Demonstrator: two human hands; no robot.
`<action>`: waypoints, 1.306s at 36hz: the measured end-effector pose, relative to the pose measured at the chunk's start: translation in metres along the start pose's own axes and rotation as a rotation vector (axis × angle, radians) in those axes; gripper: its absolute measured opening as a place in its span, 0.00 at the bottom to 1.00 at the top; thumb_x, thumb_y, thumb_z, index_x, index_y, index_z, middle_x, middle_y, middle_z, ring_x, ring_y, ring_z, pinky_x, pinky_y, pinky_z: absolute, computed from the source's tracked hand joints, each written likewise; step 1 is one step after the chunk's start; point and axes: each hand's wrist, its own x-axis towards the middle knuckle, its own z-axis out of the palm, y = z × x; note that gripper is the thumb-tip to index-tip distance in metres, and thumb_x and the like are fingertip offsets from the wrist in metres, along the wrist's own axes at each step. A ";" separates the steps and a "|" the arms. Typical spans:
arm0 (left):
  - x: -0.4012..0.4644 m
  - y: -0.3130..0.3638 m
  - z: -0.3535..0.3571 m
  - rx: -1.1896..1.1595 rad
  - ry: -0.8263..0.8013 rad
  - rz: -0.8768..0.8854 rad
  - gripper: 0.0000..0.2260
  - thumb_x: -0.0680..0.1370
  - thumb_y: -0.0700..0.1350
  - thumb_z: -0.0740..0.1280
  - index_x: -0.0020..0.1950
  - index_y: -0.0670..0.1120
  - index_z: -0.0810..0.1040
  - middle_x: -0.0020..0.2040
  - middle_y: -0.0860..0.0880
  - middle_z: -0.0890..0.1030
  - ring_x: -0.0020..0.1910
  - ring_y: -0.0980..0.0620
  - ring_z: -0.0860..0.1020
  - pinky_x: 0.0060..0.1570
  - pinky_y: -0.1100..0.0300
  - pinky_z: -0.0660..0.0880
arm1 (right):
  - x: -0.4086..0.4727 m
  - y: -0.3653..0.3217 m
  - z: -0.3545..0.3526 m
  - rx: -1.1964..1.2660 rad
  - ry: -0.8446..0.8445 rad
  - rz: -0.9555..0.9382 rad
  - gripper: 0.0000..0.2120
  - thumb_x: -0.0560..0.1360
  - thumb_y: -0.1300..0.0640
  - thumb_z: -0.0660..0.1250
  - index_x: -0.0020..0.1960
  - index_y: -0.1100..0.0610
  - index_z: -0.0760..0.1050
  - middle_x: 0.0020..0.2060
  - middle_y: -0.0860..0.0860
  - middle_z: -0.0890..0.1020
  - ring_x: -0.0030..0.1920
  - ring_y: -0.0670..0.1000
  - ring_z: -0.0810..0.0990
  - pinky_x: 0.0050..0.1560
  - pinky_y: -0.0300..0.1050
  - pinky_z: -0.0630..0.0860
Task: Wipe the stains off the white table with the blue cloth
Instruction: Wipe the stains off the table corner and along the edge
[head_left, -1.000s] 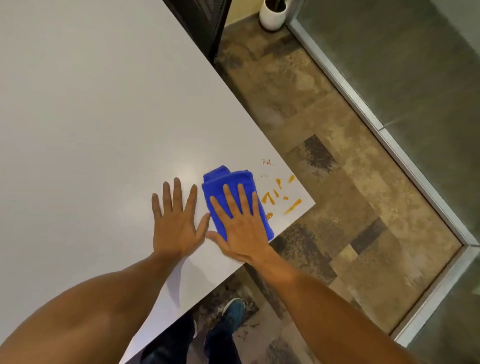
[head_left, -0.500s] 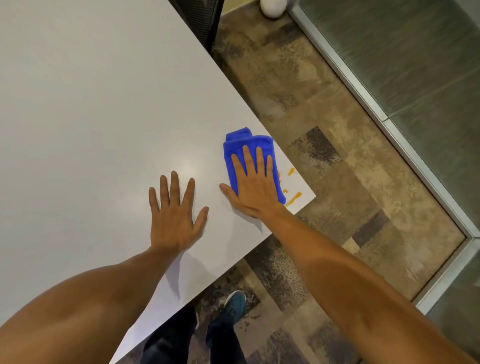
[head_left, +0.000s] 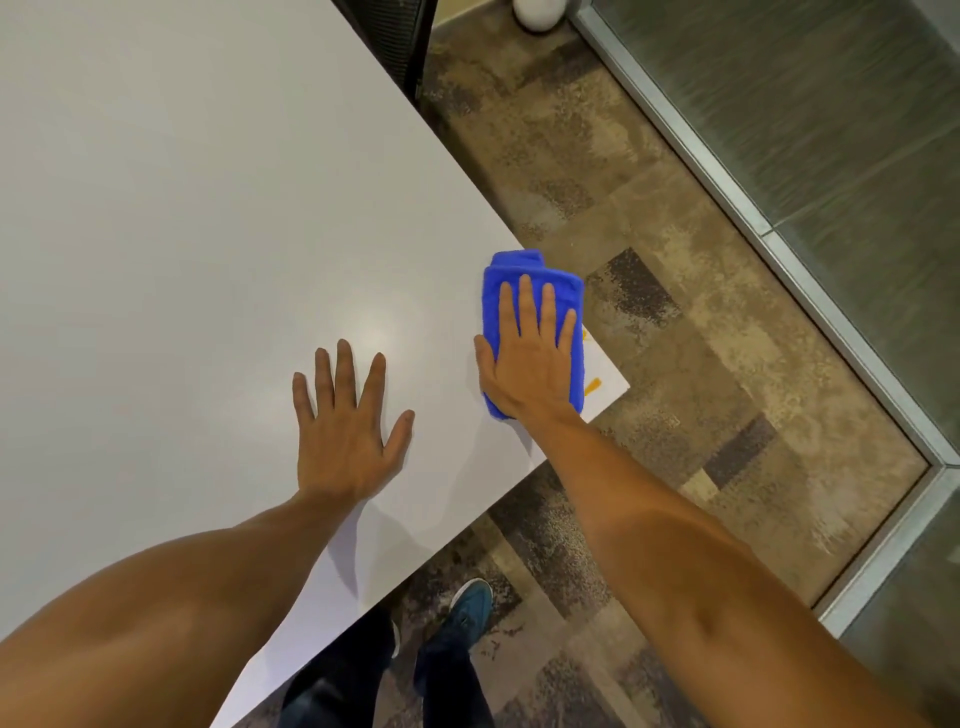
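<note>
Head cam, left to right: your left hand (head_left: 345, 423) is flat on the white table (head_left: 182, 234), fingers spread, holding nothing. Your right hand (head_left: 530, 353) is pressed palm-down on the folded blue cloth (head_left: 511, 273) near the table's right corner, and an orange stain (head_left: 593, 386) peeks out just beside the cloth.

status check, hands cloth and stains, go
Right hand flat on folded blue cloth at white table corner. Left hand flat, bracing. Orange stain showing beside cloth. Nothing in the way.
</note>
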 end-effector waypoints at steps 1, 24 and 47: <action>0.000 0.000 -0.001 0.003 -0.006 0.000 0.35 0.81 0.68 0.46 0.85 0.51 0.50 0.85 0.41 0.45 0.84 0.38 0.43 0.80 0.35 0.44 | -0.002 0.002 0.000 0.009 0.005 0.038 0.35 0.81 0.38 0.47 0.81 0.56 0.50 0.81 0.58 0.54 0.80 0.63 0.50 0.77 0.67 0.48; -0.002 0.002 -0.010 0.012 -0.040 0.000 0.36 0.81 0.68 0.43 0.85 0.50 0.50 0.85 0.39 0.46 0.84 0.37 0.44 0.80 0.34 0.45 | -0.085 0.009 0.015 0.123 -0.081 0.369 0.35 0.82 0.38 0.46 0.82 0.58 0.44 0.81 0.58 0.47 0.80 0.63 0.42 0.78 0.65 0.45; 0.000 0.000 0.001 -0.007 0.018 0.005 0.35 0.81 0.67 0.48 0.85 0.51 0.52 0.85 0.40 0.46 0.84 0.37 0.44 0.80 0.34 0.46 | 0.012 -0.010 0.006 0.036 0.010 0.107 0.33 0.83 0.40 0.45 0.82 0.56 0.47 0.81 0.59 0.51 0.80 0.63 0.48 0.78 0.65 0.49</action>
